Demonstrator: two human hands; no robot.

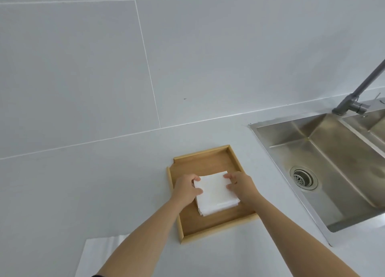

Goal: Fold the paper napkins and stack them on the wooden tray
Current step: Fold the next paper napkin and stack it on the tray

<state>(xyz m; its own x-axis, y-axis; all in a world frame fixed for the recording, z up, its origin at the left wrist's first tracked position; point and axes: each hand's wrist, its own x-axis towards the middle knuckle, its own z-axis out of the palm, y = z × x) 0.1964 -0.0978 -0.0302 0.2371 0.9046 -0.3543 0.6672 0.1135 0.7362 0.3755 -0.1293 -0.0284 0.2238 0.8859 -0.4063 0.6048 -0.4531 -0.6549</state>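
1 wooden tray (205,164) on the white counter (83,193), 1 stack of folded napkins (216,193) inside it, 2 hands, 1 unfolded napkin sheet (100,253) lying flat on counter near the bottom edge, left of tray, 1 steel sink (325,168) w/ 1 faucet (358,95) to the right. Exact no. of napkins in the stack can't be counted, only layered edges show at its near side. Tray's long axis runs near-to-far, tilted a bit left at the far end; stack is roughly square, edges approx parallel to tray walls, sitting mid-tray. Left hand (186,188) grips stack's left edge, thumb on top, fingers clamped round the side; right hand (241,185) on the right edge, fingers together, pressed on the stack's side & top. Hands cover both side edges of stack. Left forearm hides part of tray's near-left wall, right forearm hides near-right corner. Sheet & sink cut off by frame
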